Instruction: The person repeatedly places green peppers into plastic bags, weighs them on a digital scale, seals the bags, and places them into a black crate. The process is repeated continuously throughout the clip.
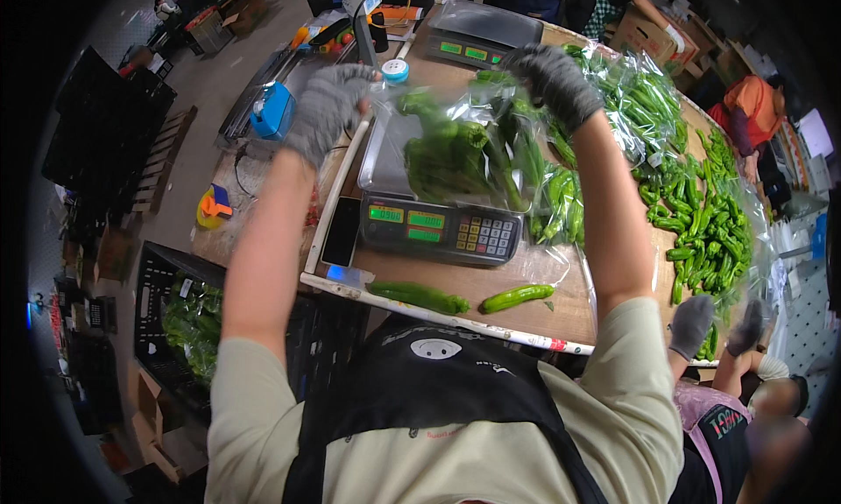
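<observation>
A clear plastic bag (pixel 476 143) of large green peppers rests on the steel pan of a digital scale (pixel 443 231). The bag's upper part is blurred and stretched between my gloved hands. My left hand (pixel 328 113), in a grey knit glove, pinches its left corner. On the opposite side, my right hand (pixel 555 83) grips the bag's upper right edge, with the fingertips partly hidden. Two loose green peppers, one dark (pixel 420 296) and one lighter (pixel 517 298), lie before the scale at the table's front edge. Green digits glow on the scale's display.
A phone (pixel 340 230) lies left of the scale. A blue tape dispenser (pixel 271 110) stands farther left. Bagged peppers (pixel 631 103) and a loose pepper pile (pixel 713 241) cover the right side. A co-worker's gloved hands (pixel 691 323) are at lower right. A second scale (pixel 483 31) stands behind.
</observation>
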Demonstrator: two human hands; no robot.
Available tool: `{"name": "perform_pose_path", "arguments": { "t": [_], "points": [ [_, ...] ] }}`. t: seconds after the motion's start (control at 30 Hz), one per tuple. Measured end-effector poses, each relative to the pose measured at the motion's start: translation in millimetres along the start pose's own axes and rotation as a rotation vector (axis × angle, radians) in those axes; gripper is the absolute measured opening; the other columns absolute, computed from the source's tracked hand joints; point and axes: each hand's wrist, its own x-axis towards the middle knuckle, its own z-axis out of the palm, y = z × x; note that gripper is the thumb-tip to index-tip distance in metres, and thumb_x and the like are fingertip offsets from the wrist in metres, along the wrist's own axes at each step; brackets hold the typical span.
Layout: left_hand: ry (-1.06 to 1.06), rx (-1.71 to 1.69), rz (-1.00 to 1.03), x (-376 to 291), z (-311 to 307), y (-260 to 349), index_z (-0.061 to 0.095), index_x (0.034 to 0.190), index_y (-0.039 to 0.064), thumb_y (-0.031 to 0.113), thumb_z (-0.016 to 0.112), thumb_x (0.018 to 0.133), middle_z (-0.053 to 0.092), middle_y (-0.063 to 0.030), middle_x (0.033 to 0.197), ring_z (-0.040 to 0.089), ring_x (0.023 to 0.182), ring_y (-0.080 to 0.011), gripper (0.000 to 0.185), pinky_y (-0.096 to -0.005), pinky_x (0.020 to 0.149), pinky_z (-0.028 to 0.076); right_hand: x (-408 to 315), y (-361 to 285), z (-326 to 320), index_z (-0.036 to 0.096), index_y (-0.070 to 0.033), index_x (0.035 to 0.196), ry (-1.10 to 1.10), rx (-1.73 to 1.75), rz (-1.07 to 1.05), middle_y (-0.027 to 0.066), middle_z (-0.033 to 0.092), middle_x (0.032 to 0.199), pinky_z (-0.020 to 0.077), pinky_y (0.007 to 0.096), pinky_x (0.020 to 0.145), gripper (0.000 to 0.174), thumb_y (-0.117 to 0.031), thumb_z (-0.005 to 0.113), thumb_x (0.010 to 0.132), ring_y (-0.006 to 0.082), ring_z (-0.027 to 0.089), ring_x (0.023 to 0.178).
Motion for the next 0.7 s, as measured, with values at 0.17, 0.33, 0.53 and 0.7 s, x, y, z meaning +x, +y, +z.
{"name": "perform_pose_path", "arguments": {
  "t": [0.17, 0.33, 0.53, 0.7],
  "points": [
    [-0.023, 0.054, 0.061, 47, 3, 7, 0.065, 0.100, 0.002, 0.006, 0.055, 0.085, 0.056, 0.0006, 0.062, 0.047, 0.050, -0.0068, 0.018, -0.0206, 0.045, 0.039, 22, 7, -18, 0.068, -0.007, 0.093, 0.088, 0.475, 0.582, -0.0011, 0.053, 0.059, 0.0390, 0.0264, 0.041, 0.016, -0.009, 0.058, 0.082, 0.0095, 0.045, 0.045],
    [0.012, 0.129, 0.100, 53, 16, -7, 0.062, 0.102, 0.001, 0.009, 0.059, 0.082, 0.059, -0.0019, 0.064, 0.051, 0.054, -0.0094, 0.022, -0.0249, 0.049, 0.043, 4, -7, -17, 0.067, -0.006, 0.098, 0.132, 0.104, 0.731, 0.0022, 0.062, 0.071, 0.0470, 0.0254, 0.058, 0.019, -0.012, 0.056, 0.084, 0.0104, 0.056, 0.060],
    [0.246, 0.423, 0.417, 16, 19, -139, 0.057, 0.109, 0.002, 0.004, 0.053, 0.083, 0.060, -0.0054, 0.071, 0.052, 0.054, -0.0109, 0.027, -0.0263, 0.049, 0.044, -102, -23, 43, 0.061, -0.004, 0.106, 0.153, -0.018, 0.620, 0.0123, 0.066, 0.091, 0.0488, 0.0309, 0.072, 0.024, -0.014, 0.055, 0.085, 0.0200, 0.062, 0.078],
    [0.107, -0.045, -0.226, -75, 43, -174, 0.046, 0.121, 0.002, -0.006, 0.051, 0.078, 0.063, -0.0093, 0.080, 0.057, 0.055, -0.0152, 0.044, -0.0263, 0.051, 0.049, -199, -68, 63, 0.058, -0.002, 0.108, -0.162, -0.097, 0.927, 0.0214, 0.062, 0.099, 0.0472, 0.0372, 0.080, 0.031, -0.019, 0.059, 0.082, 0.0347, 0.060, 0.093]
  ]
}}
